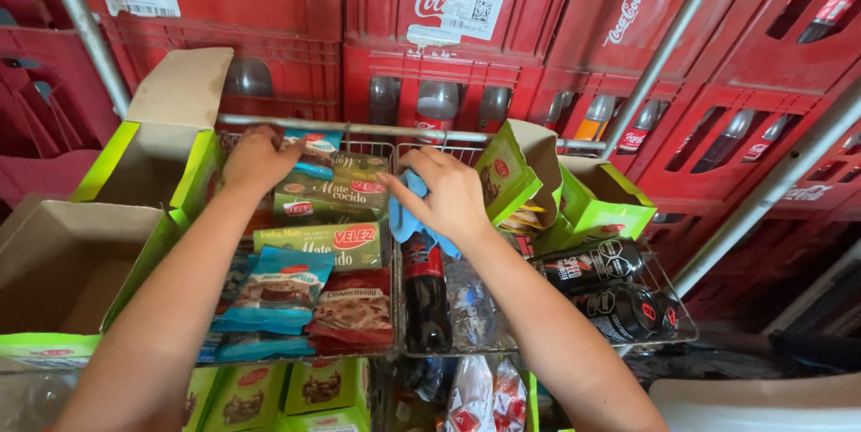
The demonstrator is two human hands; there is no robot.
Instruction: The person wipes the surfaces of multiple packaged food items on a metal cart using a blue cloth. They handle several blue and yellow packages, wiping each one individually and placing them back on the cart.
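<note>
Crumpled, the blue cloth (411, 217) in the right hand (448, 199) hangs downward.

A wall of stacked red plastic crates (502, 28) fills the background, and dark bottles (437, 102) are seen standing in their compartments. White paper labels (471, 10) are stuck to some crate fronts. Slanted grey metal poles (668, 46) are set across the stacks on both sides. A further grey pole (771, 185) is seen at the right. Open cardboard boxes (63, 261) with green sides are placed at the left. The lower right corner is left in shadow, while the crates are evenly lit.
</note>
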